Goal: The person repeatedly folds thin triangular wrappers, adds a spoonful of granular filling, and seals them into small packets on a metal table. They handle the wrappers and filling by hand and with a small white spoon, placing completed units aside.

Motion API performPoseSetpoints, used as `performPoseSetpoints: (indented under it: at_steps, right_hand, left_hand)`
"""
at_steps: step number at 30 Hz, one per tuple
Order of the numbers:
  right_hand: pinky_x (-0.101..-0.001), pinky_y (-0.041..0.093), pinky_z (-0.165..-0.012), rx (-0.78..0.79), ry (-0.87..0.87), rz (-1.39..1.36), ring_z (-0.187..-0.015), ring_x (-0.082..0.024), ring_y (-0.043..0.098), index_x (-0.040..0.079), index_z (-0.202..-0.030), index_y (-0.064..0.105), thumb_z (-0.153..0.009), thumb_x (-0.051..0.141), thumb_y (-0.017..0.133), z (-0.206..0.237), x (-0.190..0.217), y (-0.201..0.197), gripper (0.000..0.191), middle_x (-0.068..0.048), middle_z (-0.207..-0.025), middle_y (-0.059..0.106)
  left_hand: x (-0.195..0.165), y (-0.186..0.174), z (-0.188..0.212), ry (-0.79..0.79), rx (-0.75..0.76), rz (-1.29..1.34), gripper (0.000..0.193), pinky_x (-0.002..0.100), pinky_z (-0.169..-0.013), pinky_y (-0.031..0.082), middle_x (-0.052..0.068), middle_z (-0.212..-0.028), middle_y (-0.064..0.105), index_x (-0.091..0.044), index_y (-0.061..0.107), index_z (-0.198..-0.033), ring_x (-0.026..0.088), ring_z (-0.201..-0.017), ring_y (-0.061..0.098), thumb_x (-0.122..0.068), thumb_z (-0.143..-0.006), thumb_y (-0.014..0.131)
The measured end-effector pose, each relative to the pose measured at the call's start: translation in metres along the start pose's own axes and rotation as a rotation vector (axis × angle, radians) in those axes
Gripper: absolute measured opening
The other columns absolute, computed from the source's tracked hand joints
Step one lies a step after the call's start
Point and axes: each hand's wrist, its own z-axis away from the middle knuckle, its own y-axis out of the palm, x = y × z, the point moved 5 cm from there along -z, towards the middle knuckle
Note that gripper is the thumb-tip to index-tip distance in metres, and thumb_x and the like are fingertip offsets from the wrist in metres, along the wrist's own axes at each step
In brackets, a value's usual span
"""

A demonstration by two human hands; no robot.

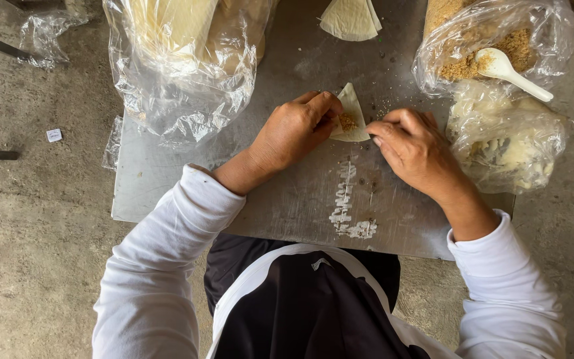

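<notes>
Both hands meet on a small pale pastry wrapper [352, 114] lying on the metal board [287, 199]: the left hand [297, 129] has its fingers curled shut over the wrapper's left edge, and the right hand [413, 143] pinches its lower right corner between closed fingertips. A pinch of brown crumb filling [347, 121] sits in the wrapper's fold, between the two hands. Just below the grip a white paste smear [347, 206] runs down the board. Beyond the wrapper, at the board's far edge, lies a stack of folded wrappers [350, 18]. Past the left hand a large crumpled clear bag of pastry sheets [181, 60] crowds that side. Close beside the right hand is a clear bag of pale chunks [506, 143], and behind it an open bag of brown crumbs [479, 40] holding a white spoon [509, 70]. White sleeves [167, 259] cover both forearms.
</notes>
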Motion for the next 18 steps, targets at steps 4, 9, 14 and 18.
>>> performPoseSetpoints:
  at_steps: [4, 9, 14, 18]
  right_hand:
    - [-0.0359, 0.048, -0.090, -0.084, -0.023, -0.004, -0.092, -0.021, 0.061, 0.011, -0.112, 0.072, -0.094, 0.007, 0.078, -0.002, 0.004, 0.006, 0.020, -0.003, -0.098, 0.061]
    - [-0.0375, 0.048, -0.087, -0.120, -0.002, -0.067, -0.090, -0.019, 0.064, 0.009, -0.113, 0.070, -0.096, 0.003, 0.076, -0.003, 0.004, 0.010, 0.019, -0.003, -0.097, 0.064]
    - [-0.0382, 0.051, -0.091, -0.178, -0.033, -0.146, -0.099, -0.021, 0.066, 0.007, -0.120, 0.067, -0.099, -0.001, 0.072, -0.007, 0.008, 0.015, 0.023, -0.005, -0.107, 0.067]
    - [-0.0382, 0.054, -0.093, -0.209, 0.021, -0.191, -0.104, -0.026, 0.065, 0.008, -0.122, 0.067, -0.098, -0.001, 0.071, -0.010, 0.013, 0.022, 0.025, -0.007, -0.111, 0.067]
  left_hand:
    - [0.001, 0.000, -0.001, -0.010, 0.000, -0.002, 0.019, 0.034, -0.072, 0.063, 0.009, -0.099, 0.071, -0.006, 0.063, -0.106, 0.025, -0.082, 0.076, -0.004, -0.090, 0.073]
    - [0.002, 0.001, 0.000, 0.013, -0.011, 0.001, 0.018, 0.032, -0.074, 0.064, 0.010, -0.102, 0.070, -0.004, 0.064, -0.106, 0.024, -0.084, 0.076, -0.005, -0.091, 0.074]
    - [0.003, 0.004, 0.000, 0.000, 0.016, -0.019, 0.016, 0.030, -0.071, 0.064, 0.008, -0.098, 0.069, -0.005, 0.064, -0.102, 0.021, -0.080, 0.076, -0.010, -0.093, 0.075]
    - [0.001, 0.002, -0.001, 0.030, 0.002, -0.014, 0.016, 0.030, -0.070, 0.063, 0.008, -0.097, 0.069, -0.005, 0.064, -0.101, 0.021, -0.079, 0.075, -0.010, -0.092, 0.076]
